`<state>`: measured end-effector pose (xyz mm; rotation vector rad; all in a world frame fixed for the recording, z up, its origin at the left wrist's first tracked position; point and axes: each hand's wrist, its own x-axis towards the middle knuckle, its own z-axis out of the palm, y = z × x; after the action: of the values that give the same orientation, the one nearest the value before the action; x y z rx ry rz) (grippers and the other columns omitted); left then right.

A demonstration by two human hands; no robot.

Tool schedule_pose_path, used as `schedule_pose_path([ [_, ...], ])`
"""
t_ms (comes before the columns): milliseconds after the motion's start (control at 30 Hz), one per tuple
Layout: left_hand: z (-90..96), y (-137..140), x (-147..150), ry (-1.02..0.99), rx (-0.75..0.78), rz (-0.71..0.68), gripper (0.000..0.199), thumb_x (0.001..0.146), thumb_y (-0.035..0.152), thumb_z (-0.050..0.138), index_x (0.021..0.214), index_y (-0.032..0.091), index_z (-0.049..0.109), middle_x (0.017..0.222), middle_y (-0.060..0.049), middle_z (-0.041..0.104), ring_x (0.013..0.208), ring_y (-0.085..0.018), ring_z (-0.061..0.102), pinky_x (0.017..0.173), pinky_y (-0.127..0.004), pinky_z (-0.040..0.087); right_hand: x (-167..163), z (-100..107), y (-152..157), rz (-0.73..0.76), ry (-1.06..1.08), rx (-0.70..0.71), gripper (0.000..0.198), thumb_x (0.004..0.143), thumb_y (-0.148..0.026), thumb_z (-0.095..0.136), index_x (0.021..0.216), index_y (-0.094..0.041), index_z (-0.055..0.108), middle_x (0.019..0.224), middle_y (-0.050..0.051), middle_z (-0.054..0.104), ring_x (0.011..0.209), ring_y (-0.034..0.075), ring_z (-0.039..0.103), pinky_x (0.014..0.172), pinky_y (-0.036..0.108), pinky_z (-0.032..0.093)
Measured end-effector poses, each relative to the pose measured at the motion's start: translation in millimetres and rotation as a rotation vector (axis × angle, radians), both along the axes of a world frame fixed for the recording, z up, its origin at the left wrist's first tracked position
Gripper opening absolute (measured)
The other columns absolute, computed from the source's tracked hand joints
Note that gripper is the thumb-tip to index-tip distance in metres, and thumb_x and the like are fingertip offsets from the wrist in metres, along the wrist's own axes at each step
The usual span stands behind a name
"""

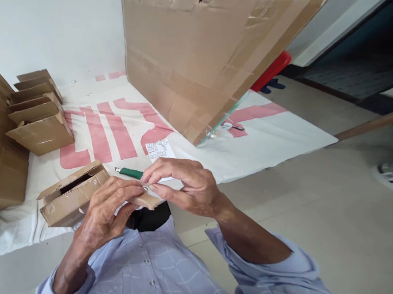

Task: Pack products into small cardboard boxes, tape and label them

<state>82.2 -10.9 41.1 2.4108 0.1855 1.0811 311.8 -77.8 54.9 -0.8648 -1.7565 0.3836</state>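
Tan piece (148, 200) points right, apparently lengthwise.

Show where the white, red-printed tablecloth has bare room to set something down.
Free: the tablecloth between the brown cardboard box row and tall brown cardboard panel; also the corner right of it. Crowded: around the left hand and green-handled cutter.

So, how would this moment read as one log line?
left hand: holding tan piece | right hand: at its edge | nearby: green cutter, cardboard box
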Motion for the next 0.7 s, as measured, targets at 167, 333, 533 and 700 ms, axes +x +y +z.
schedule_pose_path([
  [167,-3.2,-3,-2,-0.026,0.031,0.047,0.044,0.102,0.011,0.07,0.145,0.021,0.06,0.115,-0.012,0.081,0.097,-0.022,0.077,0.081,-0.035,0.066,-3,4,-2,-0.024,-0.172,0.156,0.015,0.102,-0.008,0.066,0.099,-0.022,0.07,0.092,0.005,0.081,0.087,0.018,0.078,0.078,0.032,0.065],
  [333,-1.2,-5,-3,-0.056,0.059,0.05,0.046,0.102,0.009,0.069,0.145,0.023,0.059,0.119,-0.01,0.081,0.1,-0.023,0.079,0.083,-0.038,0.068,-2,10,-5,-0.049,-0.307,0.243,0.015,0.103,-0.009,0.064,0.097,-0.022,0.068,0.091,0.005,0.079,0.085,0.017,0.076,0.077,0.032,0.063],
  [533,4.3,-5,2,-0.036,0.111,0.024,0.037,0.101,0.005,0.067,0.135,0.019,0.064,0.122,-0.012,0.081,0.102,-0.024,0.079,0.086,-0.039,0.067,-1,15,-8,-0.064,-0.41,0.257,0.016,0.104,-0.008,0.062,0.093,-0.019,0.068,0.095,0.008,0.078,0.085,0.018,0.073,0.075,0.032,0.06],
  [700,6.3,-5,3,-0.019,0.12,0.032,0.023,0.104,0.008,0.065,0.124,0.018,0.068,0.121,-0.014,0.08,0.102,-0.021,0.077,0.088,-0.035,0.065,-1,14,-9,-0.065,-0.421,0.232,0.017,0.105,-0.009,0.063,0.093,-0.018,0.071,0.094,0.008,0.077,0.085,0.018,0.07,0.075,0.033,0.06],
])
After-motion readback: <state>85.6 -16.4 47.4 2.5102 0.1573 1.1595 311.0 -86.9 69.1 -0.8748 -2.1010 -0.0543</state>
